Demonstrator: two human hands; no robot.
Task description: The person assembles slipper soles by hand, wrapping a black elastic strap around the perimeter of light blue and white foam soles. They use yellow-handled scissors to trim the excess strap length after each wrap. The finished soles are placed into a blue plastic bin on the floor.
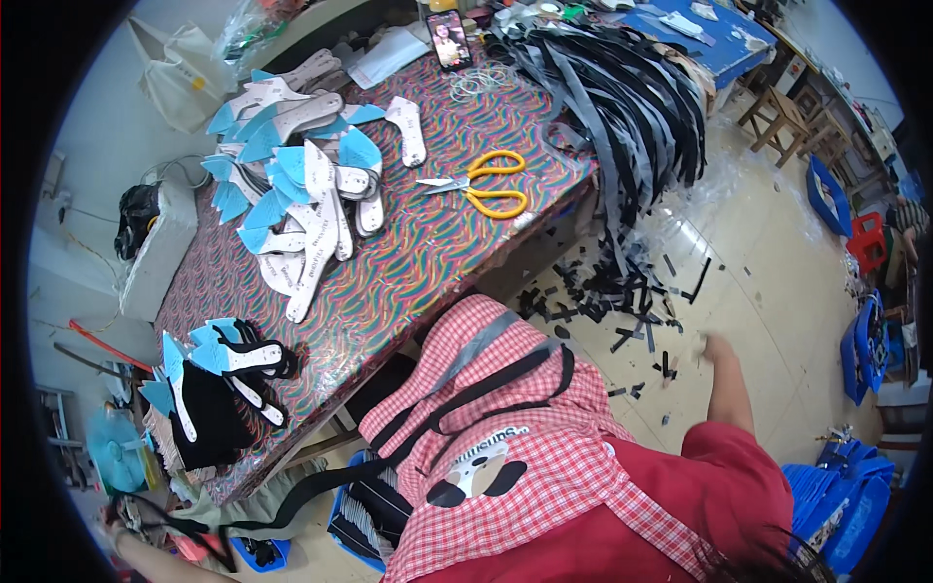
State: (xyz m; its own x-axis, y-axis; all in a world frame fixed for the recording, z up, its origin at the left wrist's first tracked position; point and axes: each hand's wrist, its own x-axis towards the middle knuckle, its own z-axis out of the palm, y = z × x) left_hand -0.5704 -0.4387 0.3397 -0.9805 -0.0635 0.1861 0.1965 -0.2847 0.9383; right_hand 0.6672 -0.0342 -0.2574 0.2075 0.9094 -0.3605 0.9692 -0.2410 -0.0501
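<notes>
The black strap (328, 480) trails from the checked apron (569, 457) toward 8 o'clock, where the left hand (115, 532) is too blurred to tell its finger spread or grip. At 3 o'clock the right hand (717, 348) shows nothing held, finger spread unclear. The strap looks light, limp and prone to twisting; 2 fingertips pinching it flat near 1 end should suit.

There are two hands (717, 350), one apron (559, 466), one phone (448, 41), one pair of scissors (466, 183).
</notes>
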